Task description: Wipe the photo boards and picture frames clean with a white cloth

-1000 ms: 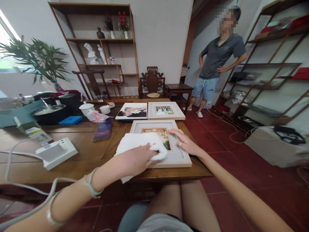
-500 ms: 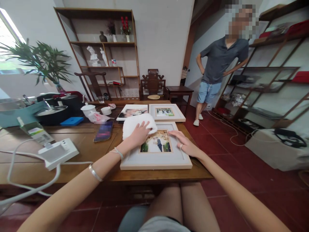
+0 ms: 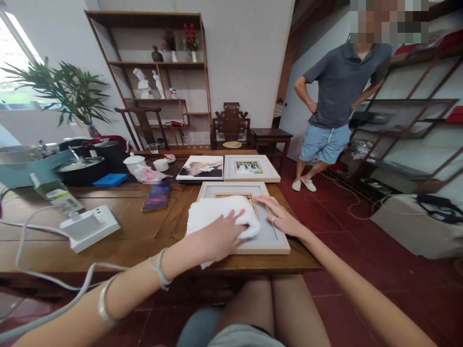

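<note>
A light wooden picture frame (image 3: 269, 241) lies flat at the near edge of the wooden table (image 3: 130, 226). My left hand (image 3: 217, 236) presses a white cloth (image 3: 213, 212) onto the frame's glass, fingers closed over the cloth, which hides most of the photo. My right hand (image 3: 280, 217) lies flat and open on the frame's right side, a ring on one finger. Two more pictures lie behind it: a frameless print (image 3: 200, 168) and a second framed photo (image 3: 249, 167).
A phone (image 3: 156, 195), a white device (image 3: 90, 226) with a cable, a blue pad, pots and white cups sit on the table's left. A person (image 3: 336, 101) stands at the right by shelves. Cables and a bag lie on the red floor.
My left hand has drawn the cloth from the frame's far left corner back over the photo toward me. The right hand stays on the frame. The standing person has stepped closer.
</note>
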Available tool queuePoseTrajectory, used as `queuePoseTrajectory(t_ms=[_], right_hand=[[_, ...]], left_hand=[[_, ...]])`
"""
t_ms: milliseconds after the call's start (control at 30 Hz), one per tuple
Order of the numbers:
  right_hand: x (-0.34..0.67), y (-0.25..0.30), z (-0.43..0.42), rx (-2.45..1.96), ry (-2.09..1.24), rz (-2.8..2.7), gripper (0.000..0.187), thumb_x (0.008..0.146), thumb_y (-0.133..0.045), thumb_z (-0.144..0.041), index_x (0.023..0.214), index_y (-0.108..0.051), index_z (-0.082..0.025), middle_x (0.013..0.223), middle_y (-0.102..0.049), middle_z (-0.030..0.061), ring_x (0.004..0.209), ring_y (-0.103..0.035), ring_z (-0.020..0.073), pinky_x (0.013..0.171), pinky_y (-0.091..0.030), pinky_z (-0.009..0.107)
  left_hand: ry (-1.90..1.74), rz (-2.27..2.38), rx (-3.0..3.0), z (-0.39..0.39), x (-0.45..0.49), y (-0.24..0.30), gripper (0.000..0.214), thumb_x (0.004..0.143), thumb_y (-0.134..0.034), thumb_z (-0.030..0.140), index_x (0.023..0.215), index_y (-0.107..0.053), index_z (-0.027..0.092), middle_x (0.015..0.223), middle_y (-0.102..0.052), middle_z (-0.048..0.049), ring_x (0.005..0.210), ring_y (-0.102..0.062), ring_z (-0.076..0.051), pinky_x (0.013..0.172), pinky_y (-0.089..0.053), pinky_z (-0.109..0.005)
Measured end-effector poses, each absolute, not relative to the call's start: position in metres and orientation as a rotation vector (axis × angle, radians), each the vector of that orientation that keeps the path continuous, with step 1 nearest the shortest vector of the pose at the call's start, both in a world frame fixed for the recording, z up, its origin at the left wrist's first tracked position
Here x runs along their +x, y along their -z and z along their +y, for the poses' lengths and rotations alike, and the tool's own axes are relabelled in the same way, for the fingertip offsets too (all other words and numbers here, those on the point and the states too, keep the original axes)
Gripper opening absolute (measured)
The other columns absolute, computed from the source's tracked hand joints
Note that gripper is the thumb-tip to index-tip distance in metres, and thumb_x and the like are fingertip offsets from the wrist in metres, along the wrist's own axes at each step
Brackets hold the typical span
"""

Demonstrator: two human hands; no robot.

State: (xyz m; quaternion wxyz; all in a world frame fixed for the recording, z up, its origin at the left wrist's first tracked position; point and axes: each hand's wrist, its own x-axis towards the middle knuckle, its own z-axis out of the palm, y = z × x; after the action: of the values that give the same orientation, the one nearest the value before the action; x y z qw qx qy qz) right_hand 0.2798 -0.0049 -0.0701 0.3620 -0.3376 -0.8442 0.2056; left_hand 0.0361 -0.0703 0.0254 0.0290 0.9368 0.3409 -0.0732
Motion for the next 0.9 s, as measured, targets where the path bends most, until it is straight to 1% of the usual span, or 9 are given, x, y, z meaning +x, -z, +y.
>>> queuePoseTrajectory(t_ms=[133, 267, 367, 467, 533, 600, 633, 767, 900], right_hand=[[0.281, 0.071, -0.003, -0.859, -0.526, -2.176, 0.054, 0.081, -0.042, -0.021, 0.134, -0.04, -0.024, 0.136, -0.042, 0.01, 0.13, -0.032, 0.0281, 0.109, -0.024, 0.052], [0.281, 0.071, -0.003, -0.862, -0.536, -2.175, 0.057, 0.078, -0.042, -0.017, 0.134, -0.04, -0.023, 0.136, -0.042, 0.0102, 0.13, -0.032, 0.0271, 0.109, -0.023, 0.051], [0.28, 0.071, -0.003, -0.869, -0.546, -2.168, 0.057, 0.078, -0.042, -0.017, 0.134, -0.039, -0.023, 0.135, -0.041, 0.0101, 0.129, -0.032, 0.0274, 0.109, -0.023, 0.052], [0.28, 0.071, -0.004, -0.886, -0.555, -2.151, 0.058, 0.077, -0.042, -0.017, 0.134, -0.04, -0.023, 0.134, -0.042, 0.0103, 0.129, -0.033, 0.0276, 0.109, -0.024, 0.051], [0.28, 0.072, -0.004, -0.903, -0.561, -2.142, 0.059, 0.076, -0.042, -0.016, 0.134, -0.04, -0.023, 0.134, -0.041, 0.01, 0.129, -0.033, 0.0273, 0.109, -0.023, 0.051], [0.279, 0.072, -0.005, -0.928, -0.57, -2.134, 0.062, 0.073, -0.042, -0.014, 0.134, -0.04, -0.023, 0.135, -0.04, 0.0096, 0.13, -0.032, 0.0267, 0.109, -0.022, 0.05], [0.279, 0.072, -0.006, -0.938, -0.575, -2.132, 0.063, 0.072, -0.042, -0.012, 0.134, -0.04, -0.023, 0.136, -0.039, 0.0094, 0.13, -0.032, 0.0263, 0.11, -0.022, 0.05], [0.279, 0.07, -0.007, -0.942, -0.581, -2.132, 0.065, 0.071, -0.042, -0.011, 0.134, -0.039, -0.023, 0.136, -0.039, 0.0094, 0.131, -0.031, 0.0259, 0.11, -0.021, 0.05], [0.28, 0.07, -0.006, -0.924, -0.578, -2.131, 0.063, 0.071, -0.044, -0.011, 0.132, -0.04, -0.024, 0.135, -0.041, 0.0097, 0.131, -0.032, 0.0268, 0.11, -0.023, 0.05]], left_hand=[[0.12, 1.391, 2.906, -0.02, 0.043, 0.001, 0.036, 0.091, -0.041, 0.018, 0.127, -0.048, 0.017, 0.152, -0.014, -0.0169, 0.137, -0.015, -0.039, 0.104, -0.027, -0.055], [0.096, 1.512, 2.882, 0.02, 0.048, 0.007, 0.039, 0.092, -0.041, 0.02, 0.131, -0.044, 0.016, 0.153, -0.005, -0.0173, 0.138, -0.006, -0.04, 0.105, -0.021, -0.057], [0.178, 1.439, 2.871, 0.022, 0.052, 0.002, 0.038, 0.093, -0.039, 0.02, 0.13, -0.044, 0.016, 0.153, -0.01, -0.0171, 0.138, -0.008, -0.038, 0.104, -0.023, -0.058], [0.317, 1.314, 2.849, -0.004, 0.053, -0.013, 0.035, 0.093, -0.038, 0.019, 0.125, -0.049, 0.014, 0.149, -0.022, -0.019, 0.136, -0.021, -0.037, 0.099, -0.034, -0.054], [0.415, 1.222, 2.827, -0.032, 0.053, -0.031, 0.033, 0.093, -0.039, 0.022, 0.121, -0.053, 0.011, 0.142, -0.037, -0.0214, 0.129, -0.037, -0.036, 0.093, -0.041, -0.048], [0.519, 1.107, 2.794, -0.061, 0.053, -0.05, 0.028, 0.092, -0.041, 0.023, 0.108, -0.061, 0.014, 0.119, -0.061, -0.0172, 0.11, -0.057, -0.029, 0.086, -0.047, -0.037], [0.553, 1.055, 2.766, -0.073, 0.054, -0.059, 0.03, 0.093, -0.038, 0.026, 0.109, -0.061, 0.015, 0.115, -0.063, -0.0161, 0.106, -0.06, -0.027, 0.084, -0.047, -0.036], [0.534, 0.976, 2.7, -0.094, 0.058, -0.068, 0.034, 0.094, -0.033, 0.03, 0.115, -0.058, 0.018, 0.119, -0.061, -0.0147, 0.106, -0.06, -0.027, 0.082, -0.047, -0.037], [0.384, 1.103, 2.827, -0.063, 0.067, -0.034, 0.036, 0.091, -0.04, 0.021, 0.125, -0.05, 0.018, 0.146, -0.032, -0.017, 0.133, -0.031, -0.033, 0.096, -0.039, -0.048]])
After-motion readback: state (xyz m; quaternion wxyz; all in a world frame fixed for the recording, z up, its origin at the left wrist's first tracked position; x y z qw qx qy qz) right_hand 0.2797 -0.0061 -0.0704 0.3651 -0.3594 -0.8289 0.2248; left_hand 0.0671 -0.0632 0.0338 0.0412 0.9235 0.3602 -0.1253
